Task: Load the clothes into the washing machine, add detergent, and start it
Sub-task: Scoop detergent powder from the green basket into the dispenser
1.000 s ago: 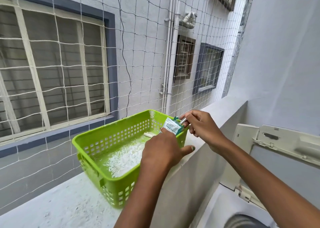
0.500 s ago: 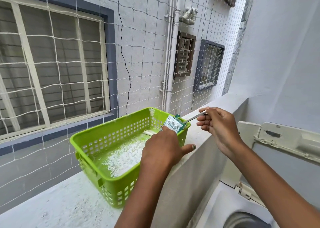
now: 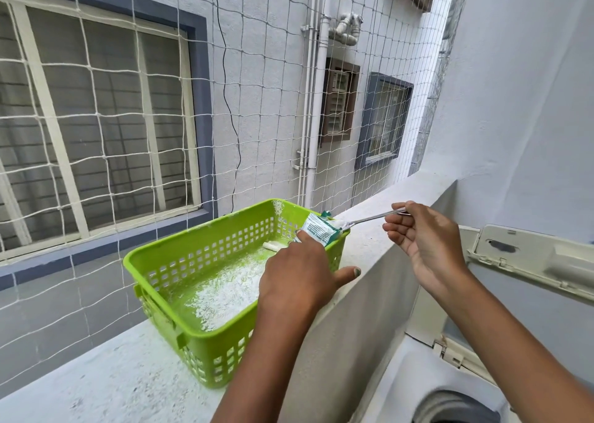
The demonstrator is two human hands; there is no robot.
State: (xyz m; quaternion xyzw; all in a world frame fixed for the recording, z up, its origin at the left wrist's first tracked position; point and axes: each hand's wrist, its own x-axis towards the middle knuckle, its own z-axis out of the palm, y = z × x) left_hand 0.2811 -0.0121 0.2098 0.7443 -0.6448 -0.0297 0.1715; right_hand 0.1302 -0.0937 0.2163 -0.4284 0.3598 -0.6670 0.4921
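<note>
A green plastic basket [image 3: 205, 262] stands on the balcony ledge, its floor dusted with white detergent powder. My left hand [image 3: 299, 281] holds a small white-and-teal detergent packet [image 3: 318, 228] at the basket's far right corner. My right hand [image 3: 424, 239] pinches the handle of a metal spoon [image 3: 369, 218], whose bowl carries white powder just outside the packet's mouth. The washing machine [image 3: 456, 403] sits at the lower right with its lid [image 3: 530, 258] raised against the wall; the drum opening is only partly seen.
A white safety net [image 3: 160, 117] closes off the ledge [image 3: 112, 381] from the neighbouring building. A small white stick-like item [image 3: 271, 245] lies inside the basket. The plastered wall [image 3: 514, 101] rises on the right behind the machine.
My right hand has drawn the spoon out of the packet and to the right, with powder on it. My left hand and the packet have stayed in place.
</note>
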